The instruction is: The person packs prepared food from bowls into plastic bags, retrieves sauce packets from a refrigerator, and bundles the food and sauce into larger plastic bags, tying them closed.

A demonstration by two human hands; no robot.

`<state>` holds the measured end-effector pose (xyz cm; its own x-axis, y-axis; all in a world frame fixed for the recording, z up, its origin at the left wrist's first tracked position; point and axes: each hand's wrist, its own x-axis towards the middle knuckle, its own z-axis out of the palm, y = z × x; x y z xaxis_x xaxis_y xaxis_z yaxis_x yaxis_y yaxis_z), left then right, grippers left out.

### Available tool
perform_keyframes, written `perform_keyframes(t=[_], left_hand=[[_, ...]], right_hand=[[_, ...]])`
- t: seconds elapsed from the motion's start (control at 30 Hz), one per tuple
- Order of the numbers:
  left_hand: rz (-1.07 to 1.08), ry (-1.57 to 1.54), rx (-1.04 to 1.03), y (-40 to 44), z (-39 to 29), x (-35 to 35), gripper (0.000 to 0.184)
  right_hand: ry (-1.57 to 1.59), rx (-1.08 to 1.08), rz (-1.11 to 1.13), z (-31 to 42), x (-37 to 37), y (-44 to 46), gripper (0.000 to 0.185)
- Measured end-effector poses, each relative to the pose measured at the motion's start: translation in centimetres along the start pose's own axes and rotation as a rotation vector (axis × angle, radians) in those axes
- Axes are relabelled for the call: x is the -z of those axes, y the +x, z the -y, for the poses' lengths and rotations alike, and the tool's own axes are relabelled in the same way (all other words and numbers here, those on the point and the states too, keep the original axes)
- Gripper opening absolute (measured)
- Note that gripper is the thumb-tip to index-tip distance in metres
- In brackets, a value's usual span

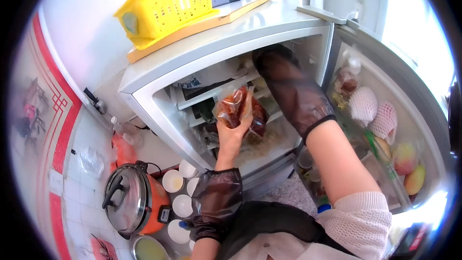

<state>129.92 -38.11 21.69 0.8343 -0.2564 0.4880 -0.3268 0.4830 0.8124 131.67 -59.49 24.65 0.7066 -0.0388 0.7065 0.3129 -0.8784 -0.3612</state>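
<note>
My left hand (pixel 234 135) holds a clear plastic bag of red food (pixel 233 106) in front of the open fridge (pixel 231 38). A second, darker red bag (pixel 258 118) hangs right beside it, against the fingers. My right arm, in a dark translucent sleeve cover (pixel 293 86), reaches deep into the upper part of the fridge. The right hand itself is hidden inside, so its fingers and anything in them do not show. White shelves (pixel 207 95) with packed items stand behind the bags.
The open fridge door (pixel 409 67) at the right holds foam-netted fruit (pixel 363 106) and mangoes (pixel 414 179). A yellow basket (pixel 168 7) stands on top of the fridge. An orange cooker (pixel 151 200) and several white bowls (pixel 182 205) are at the lower left.
</note>
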Motion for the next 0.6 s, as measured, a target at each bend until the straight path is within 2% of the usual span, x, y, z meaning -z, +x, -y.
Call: perform_keyframes(t=[0.17,0.27,0.47,0.6], left_hand=[[0.063,0.091,-0.059,0.0,0.2,-0.9,0.051],[-0.024,0.162,-0.191,0.0,1.2,-2.3,0.056],[-0.033,0.077,-0.097,0.0,1.7,-2.3,0.051],[-0.044,0.174,-0.065,-0.3,2.9,-1.3,0.049]], right_hand=[[0.042,-0.016,-0.012,0.3,0.8,-1.0,0.024],[0.05,-0.027,-0.007,0.3,1.3,-1.2,0.024],[0.059,-0.034,-0.003,0.2,1.5,-1.8,0.023],[0.055,-0.032,0.004,0.3,1.4,-2.1,0.023]])
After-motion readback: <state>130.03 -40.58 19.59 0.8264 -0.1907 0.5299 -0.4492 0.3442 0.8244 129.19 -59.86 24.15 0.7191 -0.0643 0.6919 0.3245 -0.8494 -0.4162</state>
